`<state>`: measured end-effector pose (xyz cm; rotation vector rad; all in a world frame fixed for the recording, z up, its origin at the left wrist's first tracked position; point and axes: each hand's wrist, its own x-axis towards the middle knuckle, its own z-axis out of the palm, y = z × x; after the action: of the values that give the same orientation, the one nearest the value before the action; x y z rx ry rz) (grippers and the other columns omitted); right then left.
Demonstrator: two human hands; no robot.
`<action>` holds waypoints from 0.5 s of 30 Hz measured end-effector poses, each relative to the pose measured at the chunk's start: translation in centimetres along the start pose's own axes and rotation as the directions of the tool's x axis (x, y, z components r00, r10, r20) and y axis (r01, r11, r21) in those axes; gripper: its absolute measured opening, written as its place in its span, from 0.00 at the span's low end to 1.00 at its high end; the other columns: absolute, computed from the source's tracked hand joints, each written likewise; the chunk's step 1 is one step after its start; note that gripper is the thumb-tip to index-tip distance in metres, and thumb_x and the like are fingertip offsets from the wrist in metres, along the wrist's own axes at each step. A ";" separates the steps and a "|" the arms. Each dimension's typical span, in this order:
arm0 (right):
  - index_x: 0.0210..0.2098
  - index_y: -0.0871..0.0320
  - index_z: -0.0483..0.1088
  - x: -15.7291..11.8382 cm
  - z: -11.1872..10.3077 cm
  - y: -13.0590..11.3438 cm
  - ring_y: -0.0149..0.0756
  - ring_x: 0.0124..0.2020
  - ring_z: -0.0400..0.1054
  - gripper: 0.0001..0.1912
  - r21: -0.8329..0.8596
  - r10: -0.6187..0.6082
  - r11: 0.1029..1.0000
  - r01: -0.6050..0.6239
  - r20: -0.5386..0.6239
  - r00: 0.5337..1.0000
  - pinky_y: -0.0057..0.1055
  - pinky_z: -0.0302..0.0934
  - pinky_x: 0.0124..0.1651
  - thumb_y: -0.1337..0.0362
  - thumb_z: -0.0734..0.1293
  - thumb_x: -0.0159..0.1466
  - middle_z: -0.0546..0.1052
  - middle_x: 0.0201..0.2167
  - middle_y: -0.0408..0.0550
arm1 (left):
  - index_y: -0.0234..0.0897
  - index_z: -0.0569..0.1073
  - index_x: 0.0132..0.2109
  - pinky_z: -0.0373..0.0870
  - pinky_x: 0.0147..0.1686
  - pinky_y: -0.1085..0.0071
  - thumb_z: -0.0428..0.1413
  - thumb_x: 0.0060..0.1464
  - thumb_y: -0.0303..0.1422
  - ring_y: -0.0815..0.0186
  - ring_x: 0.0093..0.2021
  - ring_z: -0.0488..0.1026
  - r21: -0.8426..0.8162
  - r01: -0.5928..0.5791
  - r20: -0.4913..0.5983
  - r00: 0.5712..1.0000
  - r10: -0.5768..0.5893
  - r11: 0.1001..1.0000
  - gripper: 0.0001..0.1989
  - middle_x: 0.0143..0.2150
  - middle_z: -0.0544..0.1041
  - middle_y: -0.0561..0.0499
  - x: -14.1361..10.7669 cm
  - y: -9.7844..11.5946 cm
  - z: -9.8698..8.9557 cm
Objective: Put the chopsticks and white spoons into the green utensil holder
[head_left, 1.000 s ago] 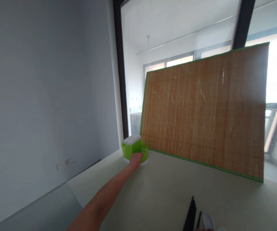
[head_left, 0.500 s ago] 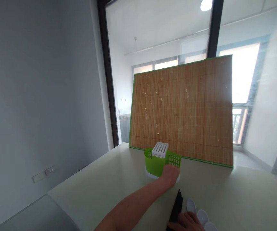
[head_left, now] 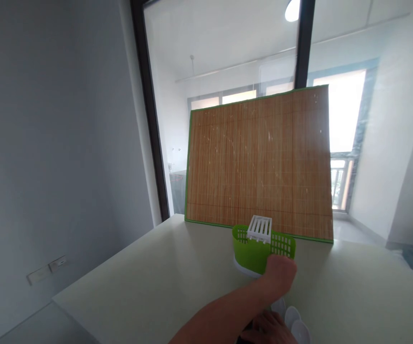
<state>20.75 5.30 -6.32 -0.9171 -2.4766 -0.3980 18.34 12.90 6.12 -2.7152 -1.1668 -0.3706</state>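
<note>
Behind, a bamboo mat (head_left: 258, 162) leaned against the window. On the table (head_left: 156, 286), the left hand (head_left: 280, 272) gripped the green holder (head_left: 260, 251); the right hand (head_left: 267, 329) rested curled beside white spoons (head_left: 292, 320), grip unclear.

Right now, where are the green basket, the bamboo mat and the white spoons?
green basket (head_left: 251, 253), head view, front wall.
bamboo mat (head_left: 256, 162), head view, middle of face.
white spoons (head_left: 292, 316), head view, a spoon bowl.

Left arm stretched forward, bare forearm running up from the bottom edge, left hand (head_left: 281, 271) curled shut, knuckles toward the camera, fingers wrapped away out of sight. Right hand (head_left: 269, 330) low at the bottom edge, just under the left forearm, back up, fingers bent.
</note>
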 end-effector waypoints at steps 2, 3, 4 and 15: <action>0.42 0.40 0.69 -0.2 0.1 0.1 0.34 0.32 0.69 0.13 0.018 0.009 1.000 -0.009 0.015 1.000 0.28 0.55 0.34 0.55 0.70 0.57 0.75 0.32 0.38 | 0.33 0.71 0.45 0.72 0.34 0.68 0.51 0.54 0.26 0.61 0.37 0.74 -0.015 0.021 -0.058 0.998 -0.022 1.000 0.11 0.39 0.75 0.45 -1.1 -0.1 -0.9; 0.42 0.42 0.69 -0.3 0.2 0.3 0.35 0.33 0.69 0.12 0.036 0.022 0.999 -0.023 0.026 0.999 0.28 0.56 0.35 0.57 0.69 0.58 0.76 0.33 0.38 | 0.35 0.69 0.48 0.71 0.36 0.68 0.50 0.55 0.28 0.62 0.39 0.74 -0.035 0.037 -0.095 0.995 -0.041 0.999 0.13 0.42 0.74 0.45 -2.0 -0.2 -1.4; 0.40 0.44 0.70 -0.5 0.4 0.5 0.34 0.33 0.69 0.09 0.059 0.041 0.997 -0.044 0.046 0.998 0.28 0.56 0.35 0.59 0.69 0.58 0.76 0.33 0.39 | 0.37 0.67 0.50 0.71 0.38 0.68 0.49 0.56 0.30 0.62 0.41 0.73 -0.066 0.060 -0.133 0.989 -0.068 0.996 0.14 0.45 0.73 0.46 -3.0 -0.6 -1.8; 0.10 0.57 0.54 -2.2 4.3 3.0 0.32 0.24 0.62 0.17 0.033 0.280 0.955 -0.295 0.236 0.931 0.28 0.53 0.30 0.71 0.68 0.45 0.67 0.13 0.39 | 0.43 0.71 0.37 0.65 0.38 0.70 0.50 0.54 0.37 0.63 0.38 0.74 -0.191 0.480 0.289 0.861 -0.418 0.856 0.07 0.36 0.77 0.54 -17.5 -5.7 0.2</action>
<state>22.78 8.10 -10.75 -1.3405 -2.4836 -0.1115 2.65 4.76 1.22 -2.7238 -1.9708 -0.2700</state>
